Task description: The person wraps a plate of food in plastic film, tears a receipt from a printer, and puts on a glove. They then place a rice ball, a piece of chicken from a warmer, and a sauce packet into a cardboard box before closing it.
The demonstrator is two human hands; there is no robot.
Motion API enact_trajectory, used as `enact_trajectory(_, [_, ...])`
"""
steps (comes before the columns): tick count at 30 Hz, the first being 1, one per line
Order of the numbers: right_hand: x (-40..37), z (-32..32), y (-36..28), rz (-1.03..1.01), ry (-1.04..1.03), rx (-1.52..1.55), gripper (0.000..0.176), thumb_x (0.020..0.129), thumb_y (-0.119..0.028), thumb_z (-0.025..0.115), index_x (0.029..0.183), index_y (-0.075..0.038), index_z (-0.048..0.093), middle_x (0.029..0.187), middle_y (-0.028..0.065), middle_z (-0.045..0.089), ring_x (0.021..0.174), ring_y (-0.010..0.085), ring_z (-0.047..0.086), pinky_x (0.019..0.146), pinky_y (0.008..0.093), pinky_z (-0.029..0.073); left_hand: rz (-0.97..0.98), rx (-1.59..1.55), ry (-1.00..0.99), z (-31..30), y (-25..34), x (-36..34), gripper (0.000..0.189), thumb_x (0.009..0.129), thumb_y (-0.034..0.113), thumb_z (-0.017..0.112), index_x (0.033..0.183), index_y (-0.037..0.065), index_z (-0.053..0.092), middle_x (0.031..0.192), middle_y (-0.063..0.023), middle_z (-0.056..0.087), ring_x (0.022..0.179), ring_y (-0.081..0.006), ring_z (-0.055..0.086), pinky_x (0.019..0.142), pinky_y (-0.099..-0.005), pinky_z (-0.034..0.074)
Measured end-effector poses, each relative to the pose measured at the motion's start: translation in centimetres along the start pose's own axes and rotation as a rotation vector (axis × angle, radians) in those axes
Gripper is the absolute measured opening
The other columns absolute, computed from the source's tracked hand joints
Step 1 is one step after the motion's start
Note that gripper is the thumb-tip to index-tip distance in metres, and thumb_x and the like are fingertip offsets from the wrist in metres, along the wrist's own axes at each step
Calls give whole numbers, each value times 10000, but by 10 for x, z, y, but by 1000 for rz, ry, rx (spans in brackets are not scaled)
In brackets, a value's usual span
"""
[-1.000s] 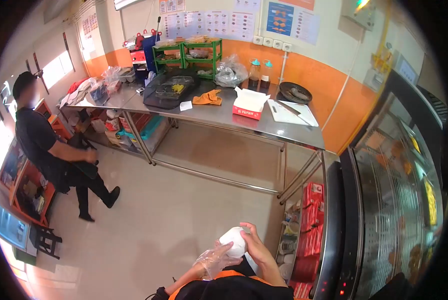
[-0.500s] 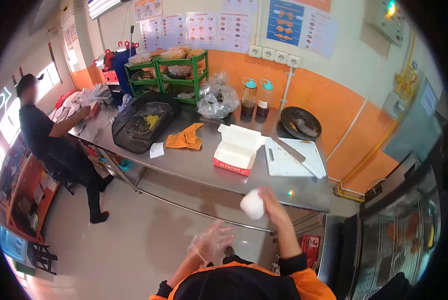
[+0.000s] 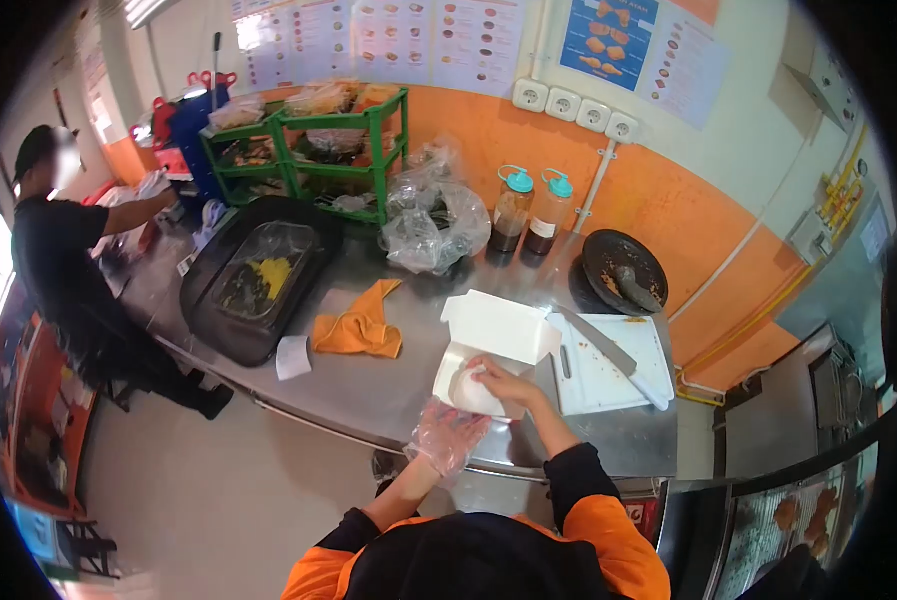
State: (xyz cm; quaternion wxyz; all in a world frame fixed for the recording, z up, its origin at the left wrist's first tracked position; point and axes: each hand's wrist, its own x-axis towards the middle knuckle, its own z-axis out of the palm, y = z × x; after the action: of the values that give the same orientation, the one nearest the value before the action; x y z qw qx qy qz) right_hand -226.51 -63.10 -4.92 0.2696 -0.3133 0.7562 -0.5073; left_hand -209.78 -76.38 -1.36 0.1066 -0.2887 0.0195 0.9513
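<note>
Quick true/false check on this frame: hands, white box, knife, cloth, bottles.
1. The right hand holds a white bundle in the open white box. True.
2. The left hand is bare. False: it wears a clear plastic glove.
3. The knife lies on the white cutting board. True.
4. The orange cloth lies right of the box. False: it lies left of it.
5. The two bottles have red caps. False: their caps are teal.
</note>
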Motion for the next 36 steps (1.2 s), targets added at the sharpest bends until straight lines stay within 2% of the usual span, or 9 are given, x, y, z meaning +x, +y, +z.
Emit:
enact_trajectory(2, [3,11,5,-5,38,42,269,958,-247,493,1204,-141,516,998,105,575,990,218,526,873,338,414,-130,-67,-228,-13,18,17,843,851,547,556,1427,34,215,1426,-265,274,1327,-424,305,1099,-538,292])
enact_trajectory(4, [0,16,4,156,100,-610,296,944,-220,481,1205,-107,564,1130,170,573,1125,317,494,983,389,365,-156,45,-175,-8,26,13,835,852,550,549,1400,1,242,1416,-242,294,1331,-409,302,1116,-508,289])
enact_trajectory(9, [-42,24,-32,-127,516,-429,275,868,-97,554,1133,-57,617,1126,182,590,1084,318,536,926,406,435,-502,502,-127,2,55,-5,775,877,565,516,1373,4,315,1404,-231,361,1333,-356,333,1122,-452,261])
enact_trajectory(11, [-96,-1,-66,-154,733,-405,255,859,-70,565,1107,-49,621,1090,176,607,1051,296,564,878,393,472,-817,653,-494,-53,71,48,555,934,429,497,1278,-1,433,1343,-237,453,1279,-346,415,1076,-456,331])
enact_trajectory(13, [-165,-24,-76,46,1292,-222,182,865,-51,566,1038,-43,624,1025,145,624,954,246,611,776,337,508,-834,807,-389,-38,39,52,548,930,431,499,1265,0,449,1310,-235,477,1247,-345,441,1059,-453,347])
enact_trajectory(18, [-393,-116,-126,145,2644,-903,178,909,-91,565,1054,12,577,932,133,609,767,219,603,648,315,483,-732,1048,-350,20,-79,50,534,921,437,504,1232,4,488,1225,-228,539,1168,-344,507,1017,-443,388])
enact_trajectory(23, [-519,-180,-125,530,2454,-1085,269,866,-296,672,915,-38,613,644,122,617,580,295,618,555,374,476,-596,1133,-457,62,-211,41,522,911,443,508,1199,7,526,1141,-222,601,1089,-342,573,974,-433,429])
enact_trajectory(28, [-560,-184,-118,419,2253,-1114,158,827,-163,675,824,-33,584,652,144,639,572,302,642,501,399,484,-602,1149,-683,106,-332,12,457,901,360,550,1195,10,529,1145,-201,605,1048,-309,604,913,-406,470])
enact_trajectory(36, [-626,-95,-146,509,2434,-1086,139,805,-79,685,762,-29,563,592,124,615,496,277,617,469,354,464,-37,1525,-1668,245,-488,-57,666,783,412,693,1233,-32,486,1230,-167,570,1195,-265,519,1020,-415,387])
